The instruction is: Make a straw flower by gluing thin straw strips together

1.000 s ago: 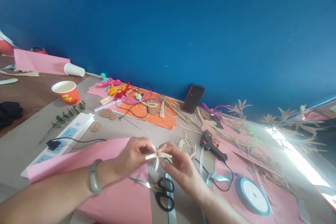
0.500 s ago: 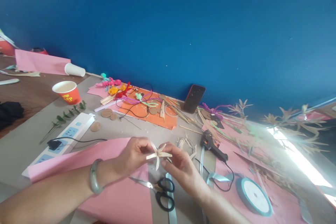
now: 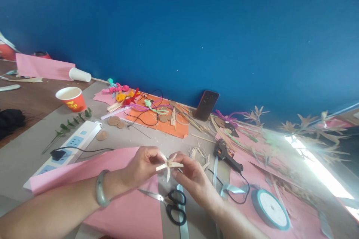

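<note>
Both of my hands meet over the table's near edge around a small star-shaped flower of pale straw strips (image 3: 169, 165). My left hand (image 3: 143, 165), with a grey-green bangle on the wrist, pinches the flower from the left with its fingers curled. From the right, my right hand (image 3: 192, 179) pinches the same flower between thumb and fingertips. Black-handled scissors (image 3: 171, 204) lie on the table just below my hands. A pink paper sheet (image 3: 112, 194) lies under my left forearm.
A black glue gun (image 3: 226, 154) with a cord lies right of my hands, beside a pale blue ribbon spool (image 3: 269, 209). A white power strip (image 3: 70, 146), a green sprig and a red paper cup (image 3: 71, 98) are at the left. An orange sheet (image 3: 157, 119) with craft bits and a leaning phone (image 3: 206, 105) stand by the blue wall.
</note>
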Available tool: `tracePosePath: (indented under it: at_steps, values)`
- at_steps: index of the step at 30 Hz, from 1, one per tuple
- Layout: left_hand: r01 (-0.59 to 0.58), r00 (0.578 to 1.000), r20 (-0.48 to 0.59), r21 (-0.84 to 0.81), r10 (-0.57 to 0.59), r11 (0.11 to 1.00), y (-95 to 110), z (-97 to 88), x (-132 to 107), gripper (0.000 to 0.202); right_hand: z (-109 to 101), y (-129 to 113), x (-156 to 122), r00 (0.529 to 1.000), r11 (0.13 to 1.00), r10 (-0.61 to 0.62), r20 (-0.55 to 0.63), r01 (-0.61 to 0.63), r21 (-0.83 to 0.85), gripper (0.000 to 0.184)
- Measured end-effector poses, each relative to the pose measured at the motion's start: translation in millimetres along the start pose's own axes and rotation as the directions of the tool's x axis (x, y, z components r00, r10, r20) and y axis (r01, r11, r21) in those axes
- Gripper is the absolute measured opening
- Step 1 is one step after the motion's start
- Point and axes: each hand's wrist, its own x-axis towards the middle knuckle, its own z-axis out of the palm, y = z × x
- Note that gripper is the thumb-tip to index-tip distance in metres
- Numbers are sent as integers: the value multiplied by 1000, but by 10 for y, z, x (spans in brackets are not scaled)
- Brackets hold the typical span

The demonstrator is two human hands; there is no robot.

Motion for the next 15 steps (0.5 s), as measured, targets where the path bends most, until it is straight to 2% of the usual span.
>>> tracePosePath:
  at_steps: [9, 15]
  values:
    - [-5, 1000, 4, -10, 5, 1000, -13, 3, 0, 13, -3, 21, 8, 1000, 1000, -5, 5, 5, -2, 9]
    - [-33, 999, 3, 41, 33, 999, -15, -2, -6, 13, 1, 27, 1, 1000, 998, -25, -7, 25, -51, 7]
